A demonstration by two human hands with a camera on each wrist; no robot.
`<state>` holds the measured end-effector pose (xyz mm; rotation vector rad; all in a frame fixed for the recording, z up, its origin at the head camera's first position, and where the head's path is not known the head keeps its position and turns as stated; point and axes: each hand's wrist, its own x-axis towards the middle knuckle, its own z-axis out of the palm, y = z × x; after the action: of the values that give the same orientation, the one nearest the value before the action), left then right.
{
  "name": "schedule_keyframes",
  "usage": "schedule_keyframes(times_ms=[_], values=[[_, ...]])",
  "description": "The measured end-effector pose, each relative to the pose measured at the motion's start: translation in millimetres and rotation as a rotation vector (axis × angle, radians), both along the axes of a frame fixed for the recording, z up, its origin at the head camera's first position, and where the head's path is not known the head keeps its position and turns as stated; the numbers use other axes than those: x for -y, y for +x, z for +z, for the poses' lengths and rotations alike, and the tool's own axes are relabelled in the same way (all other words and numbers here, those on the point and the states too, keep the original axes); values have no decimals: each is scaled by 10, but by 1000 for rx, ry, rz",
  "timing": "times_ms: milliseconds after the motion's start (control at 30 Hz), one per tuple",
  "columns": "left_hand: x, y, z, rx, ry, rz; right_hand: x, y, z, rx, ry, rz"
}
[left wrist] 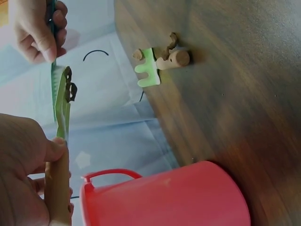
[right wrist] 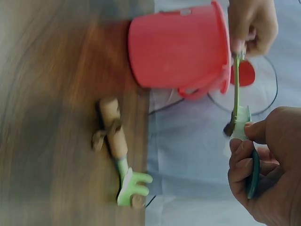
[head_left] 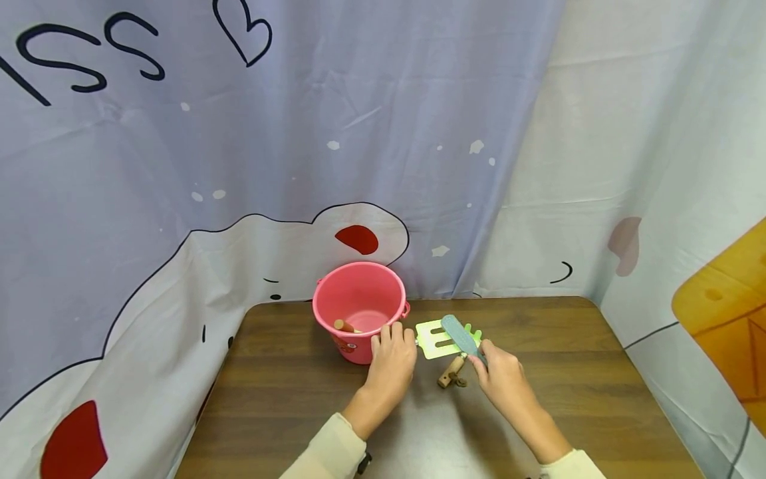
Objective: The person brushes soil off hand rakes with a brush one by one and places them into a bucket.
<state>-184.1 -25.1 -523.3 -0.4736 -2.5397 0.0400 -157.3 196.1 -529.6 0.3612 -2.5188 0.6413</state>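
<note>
My left hand grips the wooden handle of a light green slotted toy shovel, held up beside the pink bucket. In my right hand is a teal brush, its pale bristles touching the shovel's blade. A dark brown bit shows at the blade's far end; I cannot tell what it is. Below, a small green hand fork with a wooden handle and a brown cord loop lies on the table.
The bucket stands at the table's back left, a wooden handle showing inside it. A small round wooden piece appears by the fork's prongs. Behind the wooden table hangs a printed curtain.
</note>
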Motion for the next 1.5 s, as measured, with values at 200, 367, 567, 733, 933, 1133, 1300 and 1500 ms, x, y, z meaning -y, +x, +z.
schedule_keyframes(times_ms=[200,367,567,733,933,1133,1300,1500], values=[[29,8,3,-35,13,-3,-199,-43,-76,-31,-4,-21],[40,8,42,-23,34,0,-335,-54,-145,-13,-9,-42],[66,13,84,55,62,-6,-444,-27,-202,9,-21,-65],[82,8,75,78,65,-13,-484,-1,-219,14,-24,-64],[84,-8,67,74,79,-33,-510,29,-213,41,-33,-76],[89,-18,68,60,98,-67,-503,39,-189,82,-39,-78],[98,-21,70,61,103,-72,-486,41,-170,93,-45,-81],[110,-25,63,72,100,-51,-479,41,-163,107,-53,-81]])
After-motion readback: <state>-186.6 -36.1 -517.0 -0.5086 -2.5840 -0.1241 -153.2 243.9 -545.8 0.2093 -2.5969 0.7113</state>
